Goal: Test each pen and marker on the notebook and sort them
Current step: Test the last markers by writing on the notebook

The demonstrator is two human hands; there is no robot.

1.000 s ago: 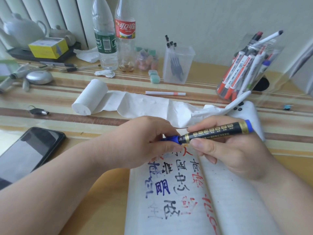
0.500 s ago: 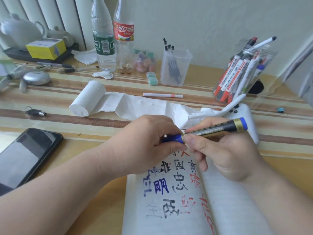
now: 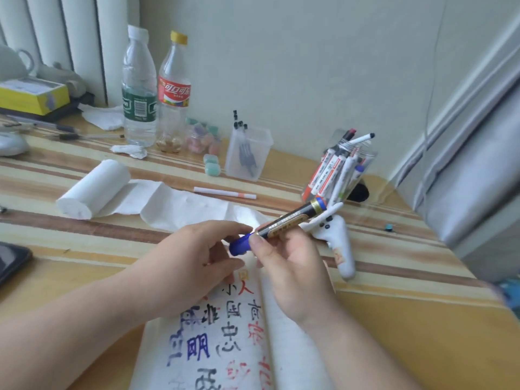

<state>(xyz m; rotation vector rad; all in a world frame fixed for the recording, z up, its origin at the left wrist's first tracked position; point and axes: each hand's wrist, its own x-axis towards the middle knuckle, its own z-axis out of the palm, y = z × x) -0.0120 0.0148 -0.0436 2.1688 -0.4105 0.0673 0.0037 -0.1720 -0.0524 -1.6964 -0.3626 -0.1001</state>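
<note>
A black marker with a gold label (image 3: 289, 222) and a blue cap (image 3: 240, 244) hangs tilted above the open notebook (image 3: 295, 347), whose left page bears blue, black and red test writing. My right hand (image 3: 292, 266) pinches the marker's barrel just behind the cap. To the cap's left is my left hand (image 3: 197, 260), fingers loosely spread around it: the index fingertip is at the cap's top, the thumb apart below. A tilted clear jar (image 3: 363, 167) holds several markers. Behind it, a clear cup (image 3: 249, 156) holds several thin pens.
A white marker (image 3: 225, 192) lies beyond an unrolled tissue roll (image 3: 92, 190). Two bottles (image 3: 139, 88) stand at the back, a white controller (image 3: 342, 243) right of the hands, a phone (image 3: 11, 263) at the left edge, a yellow box (image 3: 31, 94) back left.
My left hand, which gripped the blue cap end, has loosened and the cap now shows. The marker's far end has tilted upward in my right hand. The view has shifted right.
</note>
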